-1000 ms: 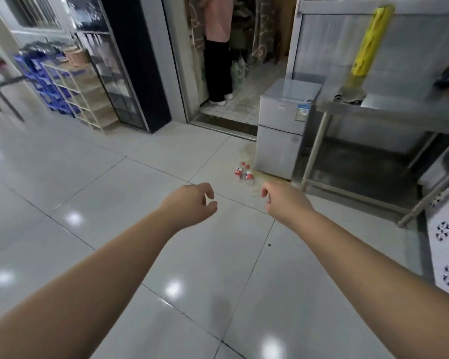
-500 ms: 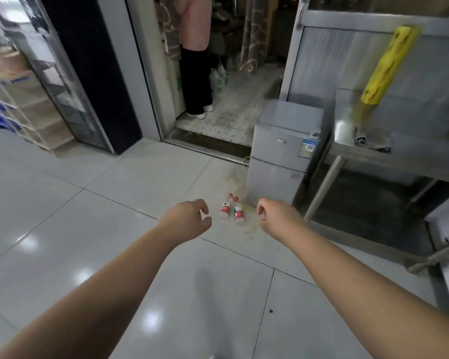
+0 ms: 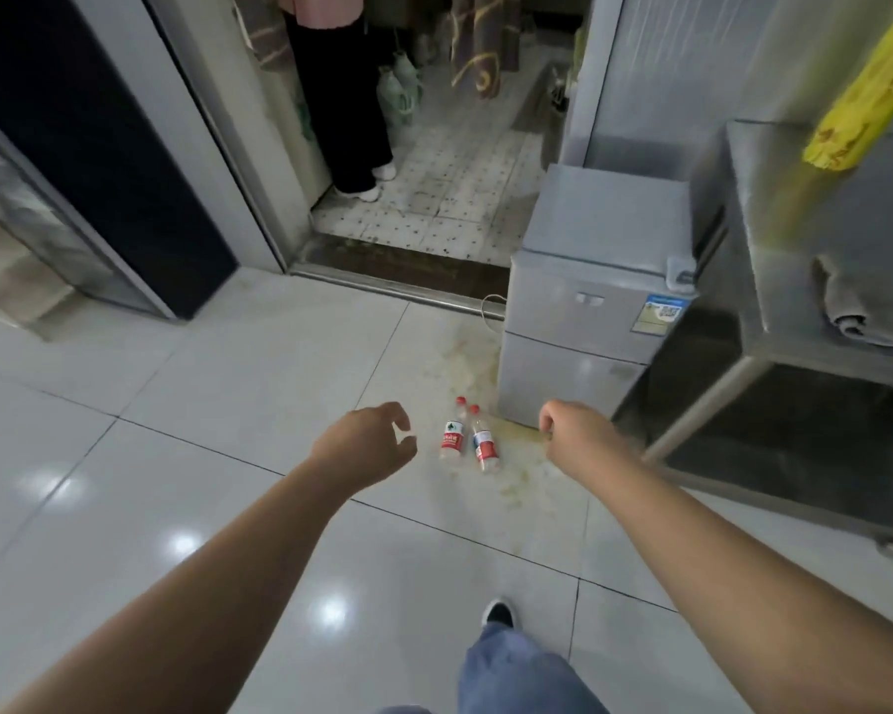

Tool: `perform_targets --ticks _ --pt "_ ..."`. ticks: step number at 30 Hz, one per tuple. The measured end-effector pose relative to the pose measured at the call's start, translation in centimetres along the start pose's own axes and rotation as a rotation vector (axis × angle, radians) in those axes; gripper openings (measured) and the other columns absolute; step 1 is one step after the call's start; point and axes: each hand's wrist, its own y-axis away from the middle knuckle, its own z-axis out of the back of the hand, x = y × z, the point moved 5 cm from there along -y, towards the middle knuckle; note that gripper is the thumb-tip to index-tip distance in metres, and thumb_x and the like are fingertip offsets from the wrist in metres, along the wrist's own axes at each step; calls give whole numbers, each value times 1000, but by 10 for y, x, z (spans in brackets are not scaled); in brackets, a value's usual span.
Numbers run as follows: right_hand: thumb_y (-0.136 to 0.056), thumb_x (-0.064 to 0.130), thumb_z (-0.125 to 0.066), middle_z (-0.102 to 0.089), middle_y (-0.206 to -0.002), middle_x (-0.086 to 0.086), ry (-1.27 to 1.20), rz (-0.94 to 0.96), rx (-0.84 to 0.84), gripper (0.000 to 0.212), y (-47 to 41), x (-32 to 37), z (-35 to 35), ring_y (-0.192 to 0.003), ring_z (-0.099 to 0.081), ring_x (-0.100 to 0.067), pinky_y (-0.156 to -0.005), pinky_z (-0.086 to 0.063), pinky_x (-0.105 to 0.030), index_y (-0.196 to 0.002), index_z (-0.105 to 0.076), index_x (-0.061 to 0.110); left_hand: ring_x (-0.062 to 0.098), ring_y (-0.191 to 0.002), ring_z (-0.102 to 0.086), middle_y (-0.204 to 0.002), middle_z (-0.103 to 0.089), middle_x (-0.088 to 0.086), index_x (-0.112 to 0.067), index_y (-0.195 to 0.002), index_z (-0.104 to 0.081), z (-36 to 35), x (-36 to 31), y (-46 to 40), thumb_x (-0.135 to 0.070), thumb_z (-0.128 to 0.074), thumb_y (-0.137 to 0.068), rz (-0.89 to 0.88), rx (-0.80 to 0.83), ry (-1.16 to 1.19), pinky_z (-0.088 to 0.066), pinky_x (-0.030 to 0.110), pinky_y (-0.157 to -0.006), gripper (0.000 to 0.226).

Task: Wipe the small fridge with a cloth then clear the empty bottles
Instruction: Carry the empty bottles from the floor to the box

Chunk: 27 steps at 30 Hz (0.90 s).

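Note:
A small grey fridge [image 3: 589, 280] stands on the floor beside a doorway, its two doors closed. Two clear bottles [image 3: 467, 440] with red caps and red labels lie side by side on the tiles in front of its lower left corner. A grey cloth [image 3: 857, 301] lies crumpled on the steel table to the fridge's right. My left hand [image 3: 367, 448] hovers left of the bottles, fingers loosely curled and holding nothing. My right hand [image 3: 573, 438] hangs right of the bottles in a loose fist with nothing in it.
A steel table [image 3: 774, 301] with slanted legs stands right of the fridge; a yellow bundle [image 3: 867, 90] hangs above it. A person's legs [image 3: 346, 105] stand in the doorway. Yellowish stains [image 3: 516, 476] mark the tiles around the bottles. A glass-fronted cabinet [image 3: 37, 219] is at the left.
I have walked closer to the fridge and bottles, which now look larger and lower in view. Both arms stay stretched forward with empty hands. My foot has come into view.

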Motion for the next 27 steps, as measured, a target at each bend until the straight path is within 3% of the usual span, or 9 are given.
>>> perform_targets --ticks 5,11,16,20,23,27 --pt "-89 12 -47 -58 -114 -7 3 -42 78 18 -83 27 9 -106 -54 -26 -82 -42 -28 -105 -55 17 21 -96 -58 -97 -66 -1 -19 -110 -55 44 8 -85 -29 -52 -88 -21 -55 40 -45 28 -81 25" --pt "-90 16 -47 -57 -111 -4 -40 -197 133 16 -157 47 -4 -104 -54 -24 -74 -37 -26 -104 -54 18 21 -100 -59 -100 -67 1 -22 -111 -53 31 45 -190 -35 -50 -88 -59 124 -93 -47 30 -85 27" --pt "-89 18 -51 -58 -116 -6 -100 -380 203 25 -200 56 -28 -108 -56 -26 -82 -44 -30 -113 -55 13 20 -101 -57 -100 -66 -1 -23 -111 -51 13 65 -274 -38 -49 -88 -143 340 -156 -46 30 -88 28" --pt "-88 16 -48 -58 -111 -8 -175 -478 213 22 -236 54 -48 -99 -57 -27 -72 -41 -29 -109 -53 12 22 -103 -56 -102 -64 0 -24 -113 -51 -1 76 -331 -40 -47 -88 -175 434 -209 -46 31 -87 30" --pt "-89 14 -46 -58 -108 -8 -174 -506 223 23 -263 44 -78 -94 -55 -26 -71 -42 -30 -111 -52 12 23 -103 -57 -102 -64 1 -23 -115 -49 -31 83 -374 -42 -46 -88 -174 434 -236 -46 31 -86 33" --pt "-89 17 -46 -59 -109 -9 -152 -532 245 25 -322 10 -162 -98 -57 -30 -73 -42 -31 -112 -52 10 29 -102 -56 -99 -65 8 -15 -119 -47 -111 100 -435 -42 -42 -90 -158 303 -397 -37 31 -78 40"
